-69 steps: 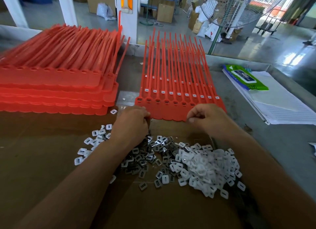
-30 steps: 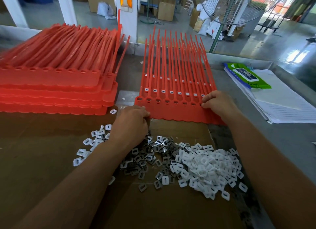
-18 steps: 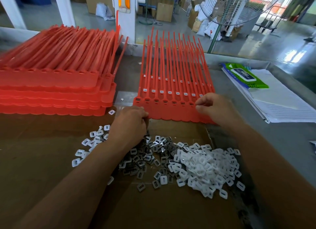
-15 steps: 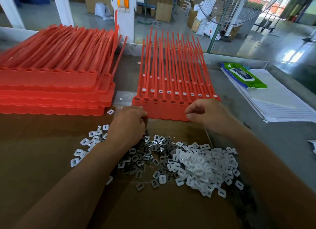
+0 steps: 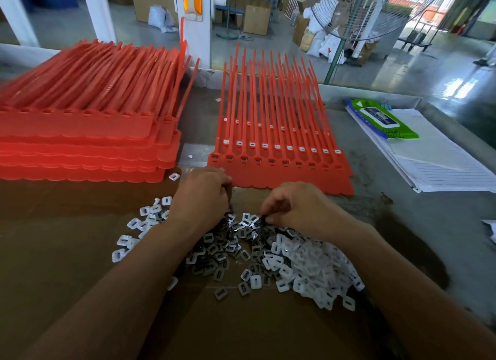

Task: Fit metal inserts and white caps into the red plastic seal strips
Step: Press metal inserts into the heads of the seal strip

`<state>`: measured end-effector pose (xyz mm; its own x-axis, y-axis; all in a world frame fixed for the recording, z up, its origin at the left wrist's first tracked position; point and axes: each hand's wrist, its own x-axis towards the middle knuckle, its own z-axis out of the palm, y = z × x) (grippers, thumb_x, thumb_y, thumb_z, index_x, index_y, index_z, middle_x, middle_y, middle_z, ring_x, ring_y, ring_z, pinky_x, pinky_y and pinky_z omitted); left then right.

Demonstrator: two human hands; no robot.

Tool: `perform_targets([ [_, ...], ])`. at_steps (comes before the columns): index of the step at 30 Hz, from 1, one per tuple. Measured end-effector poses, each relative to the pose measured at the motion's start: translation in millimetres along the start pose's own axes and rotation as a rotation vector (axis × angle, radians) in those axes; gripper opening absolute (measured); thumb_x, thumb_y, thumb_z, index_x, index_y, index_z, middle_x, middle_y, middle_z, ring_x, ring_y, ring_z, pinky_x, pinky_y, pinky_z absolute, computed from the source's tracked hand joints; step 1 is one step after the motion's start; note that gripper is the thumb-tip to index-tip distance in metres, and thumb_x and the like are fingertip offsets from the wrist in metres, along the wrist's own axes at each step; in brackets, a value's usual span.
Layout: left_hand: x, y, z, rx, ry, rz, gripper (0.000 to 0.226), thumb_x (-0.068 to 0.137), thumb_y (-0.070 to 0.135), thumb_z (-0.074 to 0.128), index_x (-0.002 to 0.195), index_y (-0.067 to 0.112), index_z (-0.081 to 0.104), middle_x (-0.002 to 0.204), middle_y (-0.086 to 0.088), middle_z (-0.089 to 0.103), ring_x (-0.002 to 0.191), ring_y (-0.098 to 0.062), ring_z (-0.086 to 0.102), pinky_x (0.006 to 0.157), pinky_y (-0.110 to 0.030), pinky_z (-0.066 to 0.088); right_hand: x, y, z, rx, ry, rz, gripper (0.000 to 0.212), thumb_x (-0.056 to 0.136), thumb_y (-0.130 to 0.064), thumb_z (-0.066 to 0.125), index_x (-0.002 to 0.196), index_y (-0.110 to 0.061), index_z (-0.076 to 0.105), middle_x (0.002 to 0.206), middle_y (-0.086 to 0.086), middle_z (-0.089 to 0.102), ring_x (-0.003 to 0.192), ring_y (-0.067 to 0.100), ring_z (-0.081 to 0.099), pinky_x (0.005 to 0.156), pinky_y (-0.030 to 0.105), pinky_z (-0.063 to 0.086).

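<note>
Right hand (image 5: 300, 209) back at inserts (image 5: 222, 248) — pinch unclear

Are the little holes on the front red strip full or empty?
Mostly full: dark metal inserts sit in most sockets of the front red strip; the two rightmost look empty.

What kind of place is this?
Probably a factory assembly bench: stacks of red seal strips, heaps of white caps and metal inserts, and cartons and a big fan on the floor behind.
</note>
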<state>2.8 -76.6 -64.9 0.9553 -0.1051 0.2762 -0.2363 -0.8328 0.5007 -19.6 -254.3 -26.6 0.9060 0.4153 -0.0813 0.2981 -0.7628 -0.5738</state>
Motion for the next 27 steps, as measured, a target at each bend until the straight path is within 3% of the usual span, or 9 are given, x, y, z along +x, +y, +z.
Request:
perform_targets([
  [5,0,0,0,-0.003,-0.003,0.002,0.036,0.082,-0.001,0.045,0.111,0.008,0.063,0.126,-0.007,0.057,0.119,-0.017,0.048,0.101,-0.025,0.03,0,2,0,0.03,0.014,0.019,0.027,0.076,-0.011,0.072,0.068,-0.032,0.057,0.073,-0.016,0.06,0.068,-0.005,0.056,0.067,0.013,0.049],
  [8,0,0,-1,0.002,-0.004,0.004,0.036,0.082,0.0,0.045,0.112,0.008,0.063,0.127,-0.007,0.056,0.119,-0.017,0.048,0.101,-0.024,0.029,-2,4,-2,0.098,0.025,0.019,0.025,0.077,-0.009,0.07,0.071,-0.03,0.058,0.068,-0.012,0.062,0.061,-0.007,0.057,0.059,0.008,0.048],
  [13,0,1,-2,0.001,-0.007,0.002,0.036,0.082,0.0,0.045,0.113,0.008,0.062,0.127,-0.007,0.055,0.12,-0.017,0.047,0.101,-0.023,0.028,-5,10,-11,0.072,0.081,0.045,0.027,0.08,-0.01,0.068,0.071,-0.034,0.06,0.07,-0.014,0.063,0.065,-0.007,0.059,0.064,0.005,0.047],
  [20,0,1,-2,0.003,-0.007,0.001,0.036,0.083,0.0,0.045,0.113,0.009,0.062,0.127,-0.007,0.056,0.12,-0.016,0.047,0.102,-0.024,0.029,-2,30,-33,0.103,0.324,0.136,0.024,0.08,-0.009,0.067,0.071,-0.03,0.059,0.078,-0.014,0.062,0.079,0.0,0.058,0.071,0.015,0.045],
  [24,0,1,-1,-0.007,-0.007,0.007,0.035,0.082,-0.001,0.045,0.111,0.007,0.063,0.125,-0.008,0.057,0.119,-0.017,0.048,0.102,-0.026,0.03,10,58,-47,0.128,0.441,0.282,0.021,0.08,-0.009,0.066,0.069,-0.025,0.059,0.079,-0.004,0.062,0.078,0.01,0.057,0.077,0.03,0.046],
  [27,0,1,-1,-0.019,0.001,0.002,0.035,0.082,-0.002,0.045,0.11,0.006,0.063,0.124,-0.009,0.058,0.118,-0.016,0.049,0.101,-0.023,0.029,20,78,-55,0.12,0.53,0.354,0.018,0.082,-0.008,0.064,0.073,-0.024,0.061,0.089,0.0,0.061,0.088,0.014,0.055,0.081,0.03,0.042],
])
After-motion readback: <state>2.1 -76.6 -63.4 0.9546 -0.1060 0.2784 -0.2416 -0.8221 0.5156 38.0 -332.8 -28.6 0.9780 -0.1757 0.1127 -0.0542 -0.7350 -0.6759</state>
